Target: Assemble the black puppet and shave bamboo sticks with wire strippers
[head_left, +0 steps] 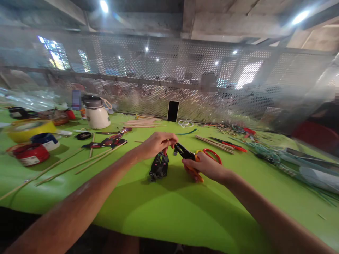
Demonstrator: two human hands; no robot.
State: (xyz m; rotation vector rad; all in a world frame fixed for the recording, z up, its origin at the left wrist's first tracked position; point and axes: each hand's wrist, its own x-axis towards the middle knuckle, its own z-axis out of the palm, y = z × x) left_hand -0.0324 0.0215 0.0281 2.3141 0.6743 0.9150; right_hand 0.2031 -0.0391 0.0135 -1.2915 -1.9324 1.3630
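Right hand wraps firmly around orange-handled pliers; the left hand has its fingers drawn together by their tip, its hold unclear. Below it, a black beaded piece sits on the glossy green tabletop, before a perforated screen.

Ceiling lamps glaring; windows blown out; soft shadows on green table; edges stretched, blurred

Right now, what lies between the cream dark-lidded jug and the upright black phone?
In the head view, pale wooden sticks lie between the jug and the phone.
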